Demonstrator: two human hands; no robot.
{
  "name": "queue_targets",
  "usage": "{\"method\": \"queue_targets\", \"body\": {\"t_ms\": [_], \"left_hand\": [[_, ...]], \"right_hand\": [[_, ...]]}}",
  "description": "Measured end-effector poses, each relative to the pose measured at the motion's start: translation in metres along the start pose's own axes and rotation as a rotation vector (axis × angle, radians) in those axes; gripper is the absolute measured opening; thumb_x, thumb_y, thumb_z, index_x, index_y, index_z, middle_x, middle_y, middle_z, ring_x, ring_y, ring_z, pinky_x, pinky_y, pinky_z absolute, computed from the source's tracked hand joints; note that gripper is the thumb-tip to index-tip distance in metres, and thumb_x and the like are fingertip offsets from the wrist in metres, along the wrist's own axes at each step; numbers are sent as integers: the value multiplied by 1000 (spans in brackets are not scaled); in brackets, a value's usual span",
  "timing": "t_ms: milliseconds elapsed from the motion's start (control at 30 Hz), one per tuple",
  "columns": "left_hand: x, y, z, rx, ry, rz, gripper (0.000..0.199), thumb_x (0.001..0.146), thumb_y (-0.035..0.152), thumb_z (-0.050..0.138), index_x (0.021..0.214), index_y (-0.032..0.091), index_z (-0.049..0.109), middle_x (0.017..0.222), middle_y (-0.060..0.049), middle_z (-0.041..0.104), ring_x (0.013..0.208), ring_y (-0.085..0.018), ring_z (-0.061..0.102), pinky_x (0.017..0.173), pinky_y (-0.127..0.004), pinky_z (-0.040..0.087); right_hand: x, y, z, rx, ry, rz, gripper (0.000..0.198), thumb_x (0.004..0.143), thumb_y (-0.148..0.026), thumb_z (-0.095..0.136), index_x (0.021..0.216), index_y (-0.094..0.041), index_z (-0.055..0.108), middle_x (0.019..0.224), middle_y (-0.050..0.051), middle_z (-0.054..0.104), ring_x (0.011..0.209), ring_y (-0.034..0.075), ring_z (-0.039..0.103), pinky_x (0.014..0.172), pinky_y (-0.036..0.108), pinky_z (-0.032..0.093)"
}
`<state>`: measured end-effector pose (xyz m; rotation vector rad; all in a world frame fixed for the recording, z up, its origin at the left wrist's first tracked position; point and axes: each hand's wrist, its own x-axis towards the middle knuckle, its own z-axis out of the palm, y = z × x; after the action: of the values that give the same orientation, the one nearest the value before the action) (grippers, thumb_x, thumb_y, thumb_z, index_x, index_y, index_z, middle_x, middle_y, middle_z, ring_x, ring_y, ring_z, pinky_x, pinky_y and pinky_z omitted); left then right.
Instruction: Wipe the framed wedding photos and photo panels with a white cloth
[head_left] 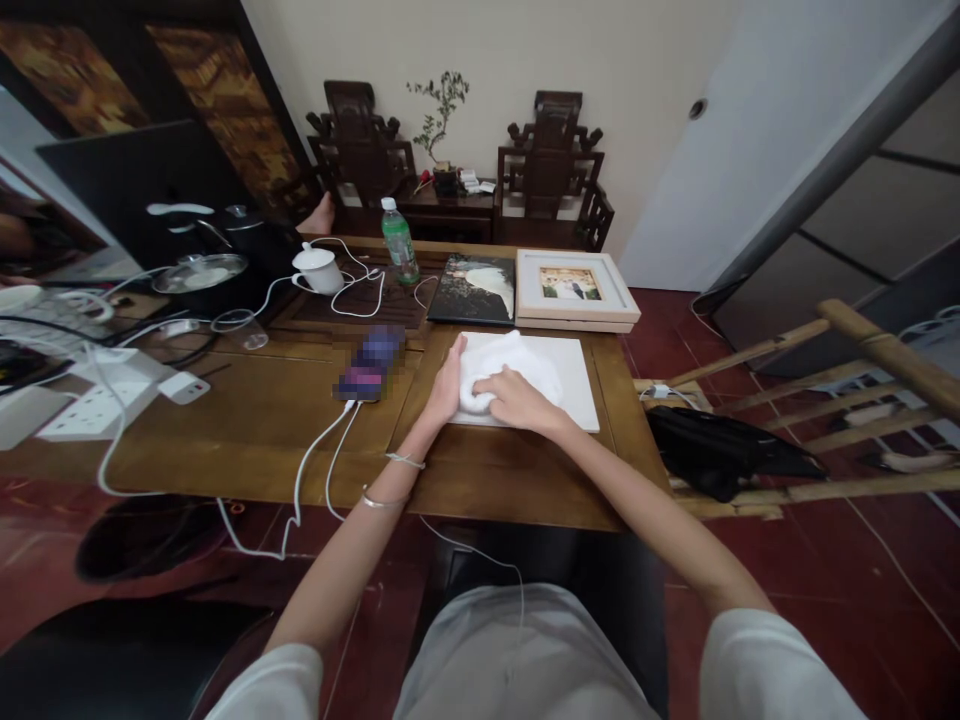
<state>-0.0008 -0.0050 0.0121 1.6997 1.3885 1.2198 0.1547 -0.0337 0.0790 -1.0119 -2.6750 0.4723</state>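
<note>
On the wooden table in front of me lies a flat white rectangular panel (577, 395). A crumpled white cloth (517, 350) is spread over its left and middle part. My right hand (521, 400) presses down on the cloth, its bent fingers gripping a bunched fold. At the panel's left edge, my left hand (447, 385) stands on its side with fingers stretched and together, steadying that edge. Just beyond the panel are a dark picture (472, 290) with a white shape on it and a white-framed photo (574, 283).
A phone (371, 362) with white cables lies left of my hands. Further left are a power strip (101, 395), a clear plastic cup (240, 328), a lidded white mug (317, 268) and a green-labelled bottle (400, 243). A bamboo rack (892, 350) stands right of the table.
</note>
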Motion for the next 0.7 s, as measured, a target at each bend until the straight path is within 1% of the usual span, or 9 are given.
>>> {"method": "queue_targets", "body": {"t_ms": [67,133,200,267,333,400,467,567,700], "left_hand": [[-1,-2,1,67,-15,-7,57,101,37,5,142,15,37,148,-9,38,138,-18,32,116,-38,23],[-4,-5,2,173,-66,36,54,101,38,12,139,14,41,148,-10,38,139,-20,30,116,-41,23],[-6,-8,4,282,-138,107,53,100,39,18,138,11,42,148,-14,37,141,-23,26,116,-43,22],[-9,-11,6,376,-193,170,53,99,38,23,137,7,42,149,-18,35,142,-25,23,115,-46,21],[-10,-12,7,442,-217,218,51,98,37,28,136,6,42,148,-20,35,142,-26,23,115,-49,22],[-10,-11,7,479,-221,251,48,97,34,32,136,8,43,147,-19,37,140,-26,27,114,-50,23],[-10,-9,6,493,-224,270,44,97,32,33,134,11,46,145,-17,41,138,-26,32,113,-51,25],[-10,-5,5,491,-222,279,41,96,30,34,129,13,51,142,-16,46,136,-26,37,113,-52,25],[-10,-5,3,485,-221,293,41,95,30,36,128,12,53,140,-17,48,135,-27,39,112,-51,27]], "right_hand": [[-11,-7,-7,31,-87,-76,37,65,-2,38,84,-17,67,80,5,70,74,19,57,87,31,36],[-20,-9,-19,61,-173,-109,35,64,-3,39,80,-17,67,78,4,70,70,18,56,76,28,38],[-25,-6,-32,67,-234,-84,36,64,-3,40,82,-16,69,80,5,70,70,18,56,70,26,38],[-26,4,-43,35,-249,8,39,64,-2,41,87,-15,71,86,7,72,75,19,58,71,25,39],[-21,19,-49,-16,-211,133,44,66,-2,42,96,-14,71,98,9,72,87,21,60,78,26,40],[-11,36,-50,-62,-128,251,48,68,-3,42,106,-13,70,111,10,69,100,24,59,86,27,40],[3,50,-46,-99,-42,322,49,71,-4,42,113,-13,68,118,10,67,107,26,57,90,28,39],[30,60,-39,-139,29,369,49,74,-5,43,116,-14,66,118,11,66,110,27,57,91,29,40],[70,55,-33,-150,38,357,47,76,-7,44,117,-15,66,119,11,66,110,26,58,91,28,40]]}}
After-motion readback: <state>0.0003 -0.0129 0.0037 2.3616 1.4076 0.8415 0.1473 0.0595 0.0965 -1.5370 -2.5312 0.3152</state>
